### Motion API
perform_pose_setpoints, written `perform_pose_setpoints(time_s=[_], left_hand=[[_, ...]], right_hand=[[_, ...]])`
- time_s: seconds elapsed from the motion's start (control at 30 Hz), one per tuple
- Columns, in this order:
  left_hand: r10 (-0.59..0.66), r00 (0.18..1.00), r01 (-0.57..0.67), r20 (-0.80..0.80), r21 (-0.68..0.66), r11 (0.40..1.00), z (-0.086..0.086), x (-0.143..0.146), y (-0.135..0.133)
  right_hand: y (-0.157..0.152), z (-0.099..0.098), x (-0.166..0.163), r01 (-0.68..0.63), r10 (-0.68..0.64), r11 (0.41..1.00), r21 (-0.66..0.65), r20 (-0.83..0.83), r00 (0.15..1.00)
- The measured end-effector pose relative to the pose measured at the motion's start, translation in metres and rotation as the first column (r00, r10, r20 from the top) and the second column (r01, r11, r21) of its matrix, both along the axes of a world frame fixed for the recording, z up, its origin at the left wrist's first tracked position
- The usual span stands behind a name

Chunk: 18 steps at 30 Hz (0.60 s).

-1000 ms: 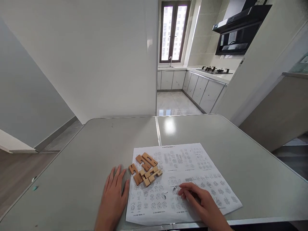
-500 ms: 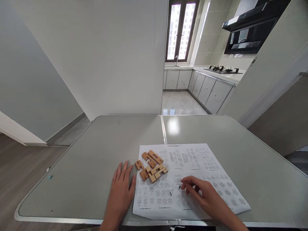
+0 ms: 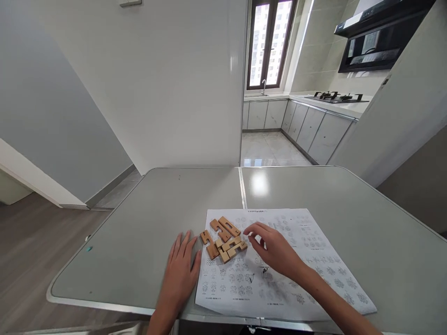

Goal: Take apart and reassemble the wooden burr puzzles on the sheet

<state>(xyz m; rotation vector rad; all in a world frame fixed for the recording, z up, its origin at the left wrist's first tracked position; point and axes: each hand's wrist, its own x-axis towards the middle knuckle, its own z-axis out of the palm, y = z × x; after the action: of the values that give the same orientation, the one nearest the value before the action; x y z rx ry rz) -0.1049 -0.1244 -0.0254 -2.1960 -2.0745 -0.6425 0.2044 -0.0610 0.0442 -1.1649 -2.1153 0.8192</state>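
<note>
In the head view, a grey folding table [image 3: 146, 223] is seen from above, with a printed instruction sheet [image 3: 314, 246] laid flat near its front edge, covered in small diagrams. A cluster of notched wooden puzzle pieces [image 3: 223, 239] is gathered at the sheet's upper left corner, partly on the paper and partly on the bare tabletop, some pieces touching or overlapping; they are probably kept there so the diagrams stay readable beside them. The left hand [image 3: 181, 267] is laid palm down on the table, fingers spread, just beside the sheet's left edge and near the pieces, holding nothing; it appears to be rested there for support. The right hand [image 3: 275, 249] is held over the sheet with its fingers [image 3: 252, 229] loosely curled and pointed toward the pieces, close to the nearest one, though contact cannot be made out. Nothing is pinched between them.
</note>
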Motion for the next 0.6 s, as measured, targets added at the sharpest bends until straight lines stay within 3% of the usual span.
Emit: perform_pose_setpoints(time_s=[0.23,0.43,0.6], left_hand=[[-0.009,0.999,0.008,0.045,0.025,1.000,0.005,-0.001,-0.001],[-0.094,0.982,0.091,0.166,0.024,0.996,0.031,0.008,-0.010],[-0.163,0.966,0.184,0.200,-0.090,0.979,0.045,0.016,-0.008]], right_hand=[[0.036,-0.014,-0.030,0.047,-0.047,0.999,0.015,0.050,0.998],[0.052,-0.023,-0.040,0.044,-0.034,0.990,-0.133,0.080,0.996],[0.064,-0.019,-0.044,0.027,0.001,0.984,-0.177,0.158,0.988]])
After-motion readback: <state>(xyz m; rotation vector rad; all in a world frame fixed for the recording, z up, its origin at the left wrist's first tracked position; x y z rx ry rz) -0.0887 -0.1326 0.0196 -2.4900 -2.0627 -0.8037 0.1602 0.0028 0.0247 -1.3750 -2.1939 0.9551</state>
